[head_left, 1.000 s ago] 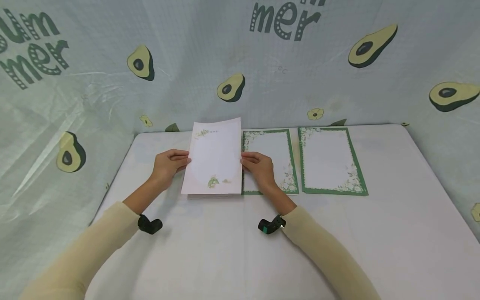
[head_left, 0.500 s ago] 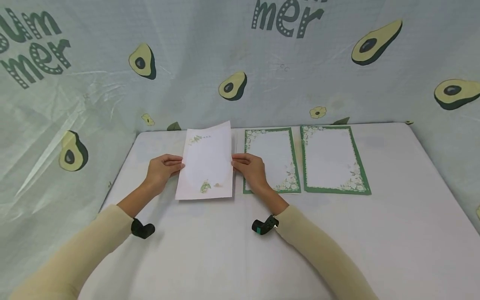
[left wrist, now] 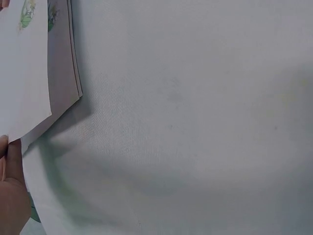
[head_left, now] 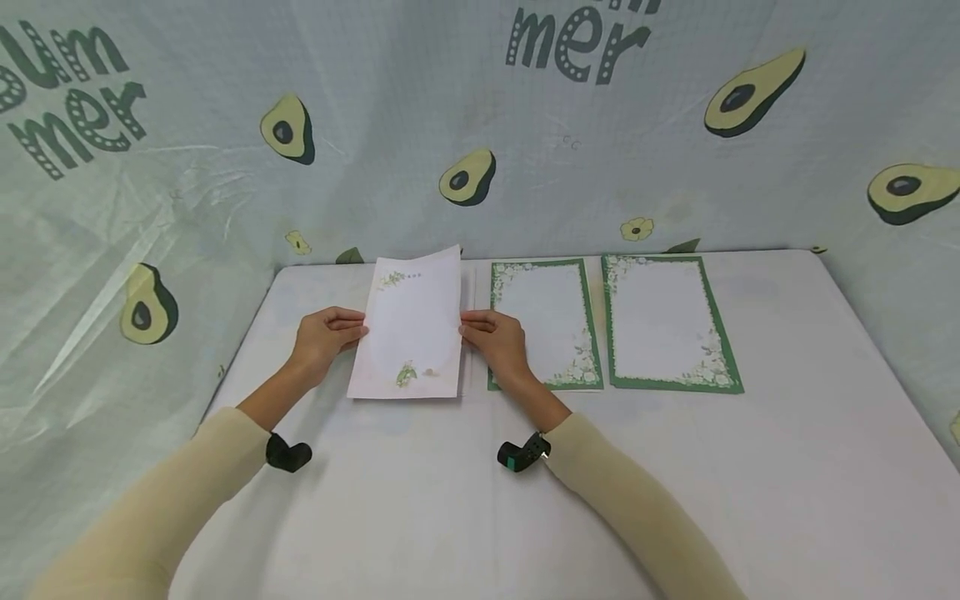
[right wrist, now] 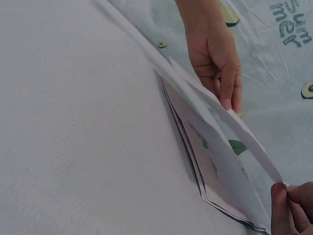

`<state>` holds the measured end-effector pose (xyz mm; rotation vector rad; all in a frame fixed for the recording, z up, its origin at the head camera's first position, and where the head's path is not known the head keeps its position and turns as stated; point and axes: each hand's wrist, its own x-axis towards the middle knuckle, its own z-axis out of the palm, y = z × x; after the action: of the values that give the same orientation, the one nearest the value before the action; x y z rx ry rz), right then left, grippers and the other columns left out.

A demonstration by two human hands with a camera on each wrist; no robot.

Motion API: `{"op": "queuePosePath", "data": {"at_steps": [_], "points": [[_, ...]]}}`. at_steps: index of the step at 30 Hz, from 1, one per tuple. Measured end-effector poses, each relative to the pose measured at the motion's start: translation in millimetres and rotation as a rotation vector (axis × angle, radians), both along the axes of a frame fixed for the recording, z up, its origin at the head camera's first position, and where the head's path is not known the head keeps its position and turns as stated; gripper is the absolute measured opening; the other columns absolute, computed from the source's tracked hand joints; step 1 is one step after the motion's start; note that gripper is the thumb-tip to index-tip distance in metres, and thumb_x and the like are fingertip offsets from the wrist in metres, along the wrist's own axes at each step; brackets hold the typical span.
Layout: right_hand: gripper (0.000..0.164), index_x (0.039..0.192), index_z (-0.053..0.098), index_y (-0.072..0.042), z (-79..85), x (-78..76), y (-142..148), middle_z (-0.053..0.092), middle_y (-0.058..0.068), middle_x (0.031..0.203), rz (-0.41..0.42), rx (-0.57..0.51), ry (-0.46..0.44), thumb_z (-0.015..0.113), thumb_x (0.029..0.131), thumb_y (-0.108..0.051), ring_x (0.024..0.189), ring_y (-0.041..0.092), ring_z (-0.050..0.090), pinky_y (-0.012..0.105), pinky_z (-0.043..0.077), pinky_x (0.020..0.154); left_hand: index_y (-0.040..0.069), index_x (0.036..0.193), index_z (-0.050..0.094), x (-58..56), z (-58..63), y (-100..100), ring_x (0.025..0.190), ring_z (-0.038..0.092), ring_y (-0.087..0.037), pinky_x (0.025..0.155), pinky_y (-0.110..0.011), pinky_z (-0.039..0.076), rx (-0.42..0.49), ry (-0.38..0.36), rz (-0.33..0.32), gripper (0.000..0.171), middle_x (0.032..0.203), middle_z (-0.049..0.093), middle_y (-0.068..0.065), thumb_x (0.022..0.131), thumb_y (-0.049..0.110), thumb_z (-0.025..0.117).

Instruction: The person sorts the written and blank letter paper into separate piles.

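A pale pink-white sheet of stationery paper (head_left: 412,321) with small green plant prints is pinched at both side edges. My left hand (head_left: 322,340) holds its left edge between thumb and fingers, and my right hand (head_left: 498,340) holds the right edge. The sheet bows slightly, its top edge curved. Both wrist views show it raised over a stack of similar sheets (left wrist: 62,63), whose layered edges fan out below. From the right wrist view, the right fingers (right wrist: 279,205) pinch one corner area, while the left hand (right wrist: 217,58) grips the far side.
Just right of the held sheet lies a green-bordered floral sheet (head_left: 536,325), partly behind my right hand. Farther right is a second green-bordered floral stack (head_left: 660,325). The white table (head_left: 420,500) meets an avocado-print curtain (head_left: 375,167) at its back edge.
Both hands have carried the sheet left and slightly nearer to me, baring the left border of the middle floral sheet. Over the last half second the hands barely shift.
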<state>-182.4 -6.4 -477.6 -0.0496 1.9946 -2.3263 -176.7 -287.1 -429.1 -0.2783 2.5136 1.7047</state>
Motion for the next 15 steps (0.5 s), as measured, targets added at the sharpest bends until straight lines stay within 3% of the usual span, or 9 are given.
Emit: {"op": "queuePosePath", "data": {"at_steps": [9, 15], "points": [[0.020, 0.110, 0.075, 0.002, -2.6, -3.1, 1.7, 0.076, 0.016, 0.103, -0.019, 0.062, 0.023, 0.075, 0.091, -0.002, 0.090, 0.018, 0.074, 0.027, 0.063, 0.078, -0.010, 0.132, 0.057, -3.7, -1.8, 0.4, 0.090, 0.069, -0.001, 0.086, -0.021, 0.060, -0.001, -0.001, -0.022, 0.036, 0.117, 0.069, -0.017, 0.099, 0.002, 0.066], [0.019, 0.110, 0.075, 0.003, -3.6, -4.2, 4.9, 0.076, 0.017, 0.103, -0.026, 0.100, 0.026, 0.075, 0.091, -0.001, 0.093, 0.021, 0.075, 0.026, 0.063, 0.078, -0.010, 0.132, 0.058, -7.7, -3.6, 1.1, 0.088, 0.069, 0.000, 0.084, -0.020, 0.060, 0.018, -0.011, -0.021, 0.037, 0.105, 0.072, -0.005, 0.098, 0.002, 0.066]]}}
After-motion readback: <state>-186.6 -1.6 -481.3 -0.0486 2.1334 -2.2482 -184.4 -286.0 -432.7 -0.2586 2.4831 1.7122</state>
